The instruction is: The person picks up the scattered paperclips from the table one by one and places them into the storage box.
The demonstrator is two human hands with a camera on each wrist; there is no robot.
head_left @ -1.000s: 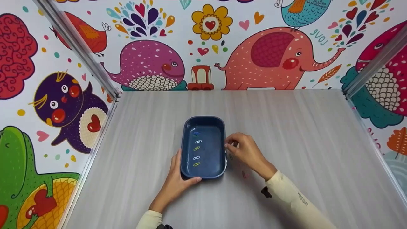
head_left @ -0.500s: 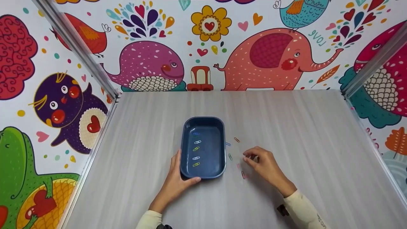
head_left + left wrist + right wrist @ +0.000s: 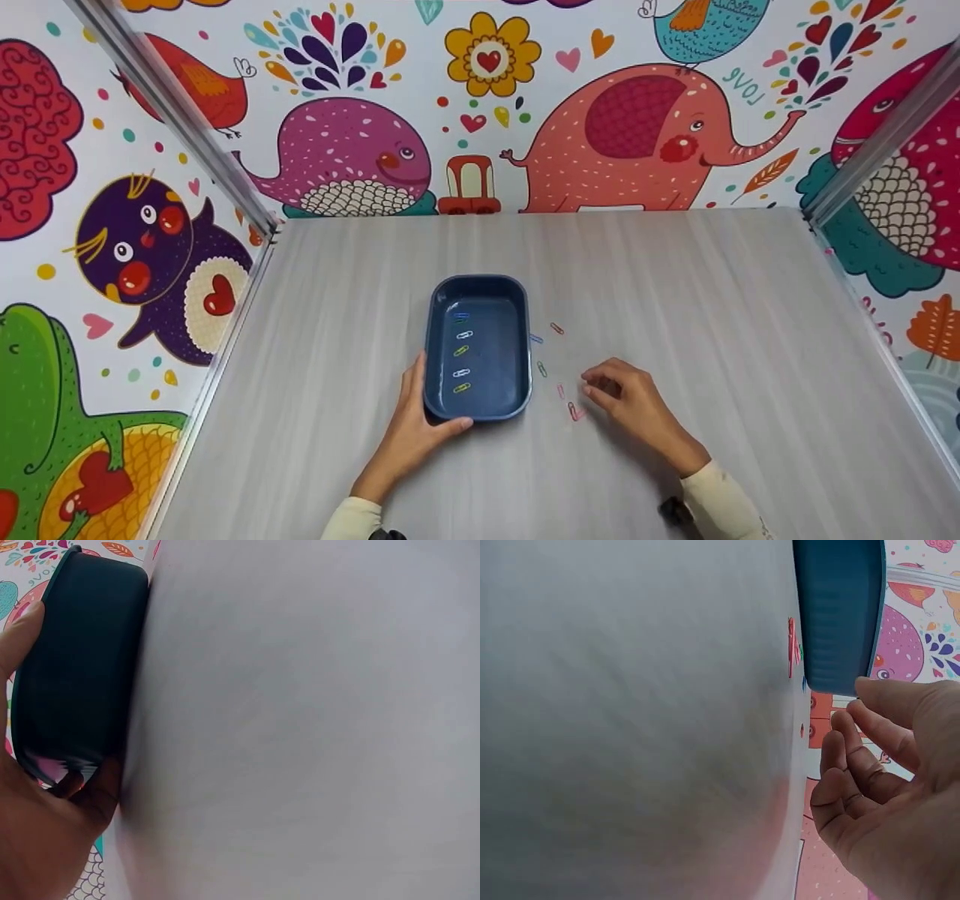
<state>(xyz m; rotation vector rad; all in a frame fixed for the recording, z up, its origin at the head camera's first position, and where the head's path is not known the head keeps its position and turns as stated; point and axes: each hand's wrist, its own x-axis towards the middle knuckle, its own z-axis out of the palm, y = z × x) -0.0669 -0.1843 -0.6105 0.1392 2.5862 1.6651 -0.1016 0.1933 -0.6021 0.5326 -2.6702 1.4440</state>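
Observation:
A dark blue rectangular tray [image 3: 495,360] stands mid-table, with several paper clips in a column along its left half, among them a yellow paper clip [image 3: 461,351]. My left hand [image 3: 409,431] grips its near left corner, fingers along the side and thumb at the near rim; the left wrist view shows this from outside the tray wall [image 3: 86,652]. To the right of the tray, my right hand [image 3: 634,401] hovers with loosely bent fingers, holding nothing. Nearest its fingertips lie a red paper clip [image 3: 573,411] and a pink paper clip [image 3: 561,391].
Further loose clips lie along the tray's right side: a green paper clip [image 3: 542,369], a blue paper clip [image 3: 536,339] against the wall, and an orange-red paper clip [image 3: 556,328]. Printed cartoon panels [image 3: 487,135] border the grey table [image 3: 675,300] at the back and sides.
My right hand has drawn back from the tray's right rim toward the lower right, uncovering the blue, orange-red and pink paper clips. The left hand keeps its hold on the tray.

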